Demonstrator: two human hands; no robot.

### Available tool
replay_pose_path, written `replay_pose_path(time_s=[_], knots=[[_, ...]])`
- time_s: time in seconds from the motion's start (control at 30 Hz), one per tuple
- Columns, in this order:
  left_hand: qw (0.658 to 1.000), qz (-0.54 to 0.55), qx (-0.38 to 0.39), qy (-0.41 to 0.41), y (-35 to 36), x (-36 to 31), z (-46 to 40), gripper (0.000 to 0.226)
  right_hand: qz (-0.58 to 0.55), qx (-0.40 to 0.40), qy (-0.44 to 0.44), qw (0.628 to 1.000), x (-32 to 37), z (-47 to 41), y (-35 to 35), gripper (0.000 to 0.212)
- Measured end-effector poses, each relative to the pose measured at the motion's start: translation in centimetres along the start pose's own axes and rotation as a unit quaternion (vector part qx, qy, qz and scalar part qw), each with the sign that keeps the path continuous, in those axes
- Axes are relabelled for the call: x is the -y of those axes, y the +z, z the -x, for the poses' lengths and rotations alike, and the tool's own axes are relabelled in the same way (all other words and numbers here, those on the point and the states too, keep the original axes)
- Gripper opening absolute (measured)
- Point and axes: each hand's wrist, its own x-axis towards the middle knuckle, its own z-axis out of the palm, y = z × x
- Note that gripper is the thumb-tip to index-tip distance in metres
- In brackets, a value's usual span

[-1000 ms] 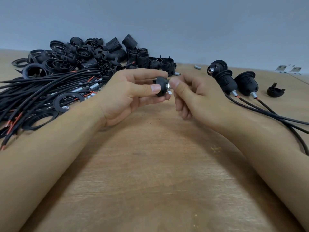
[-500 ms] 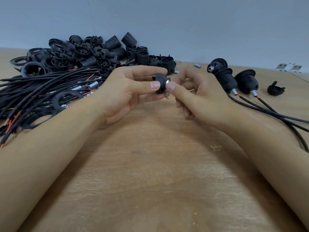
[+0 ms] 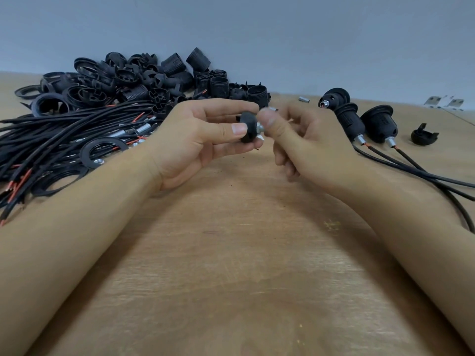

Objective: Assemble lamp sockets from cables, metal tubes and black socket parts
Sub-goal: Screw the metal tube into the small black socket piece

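Simply wooden table (image 3: 231, 253), grey wall (image 3: 257, 34).

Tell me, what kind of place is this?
Probably a small assembly workbench: a plain wooden table carries a heap of black socket parts, a bundle of cables and a few finished sockets.

The socket parts pile (image 3: 144, 78) lies far left on the table (image 3: 231, 253), cables (image 3: 64, 134) before it; assembled sockets (image 3: 365, 119) lie right.
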Motion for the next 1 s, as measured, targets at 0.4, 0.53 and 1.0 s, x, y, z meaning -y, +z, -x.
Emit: replay_pose_path(time_s=[0.4,0.53,1.0], knots=[[1.000,-0.003,-0.003,-0.001,-0.07,-0.05,0.06,0.047,0.019,0.039,-0.013,0.999,0.02,0.11,-0.05,0.029],[1.000,-0.014,0.007,0.000,0.13,0.03,0.11,0.048,0.028,0.033,0.006,0.999,-0.18,0.10,0.05,0.044],[0.998,-0.023,0.027,0.042,-0.04,0.30,0.21,0.041,0.028,0.049,-0.026,0.998,0.22,0.26,0.38,0.032]])
